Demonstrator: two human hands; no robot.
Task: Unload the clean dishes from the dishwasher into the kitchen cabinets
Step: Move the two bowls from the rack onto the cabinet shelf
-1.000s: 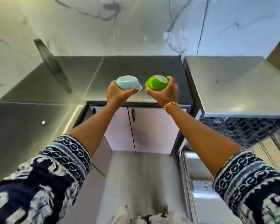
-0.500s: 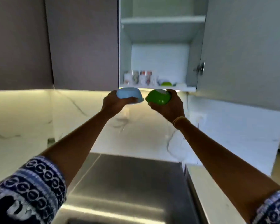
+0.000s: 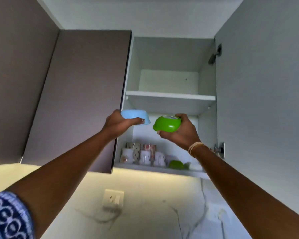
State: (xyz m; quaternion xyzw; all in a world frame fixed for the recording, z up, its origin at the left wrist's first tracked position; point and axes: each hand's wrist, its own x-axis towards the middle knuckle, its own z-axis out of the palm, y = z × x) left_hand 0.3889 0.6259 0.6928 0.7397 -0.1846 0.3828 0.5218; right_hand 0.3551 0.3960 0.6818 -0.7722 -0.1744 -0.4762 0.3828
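Both arms have climbed higher since a moment ago: left hand (image 3: 118, 124) grips the blue bowl (image 3: 135, 116), right hand (image 3: 179, 133) clutches the green bowl (image 3: 167, 125), both raised before the open cabinet (image 3: 169, 95), above the mugs (image 3: 143, 155) on its bottom shelf.

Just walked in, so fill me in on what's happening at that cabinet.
A person is putting away dishes, both arms raised toward an open wall cabinet. The left hand grips a light blue bowl; the right hand holds a green bowl. Both bowls are in the air in front of the cabinet, below the middle shelf, neither set down yet. On the bottom shelf stand patterned mugs and another green dish.
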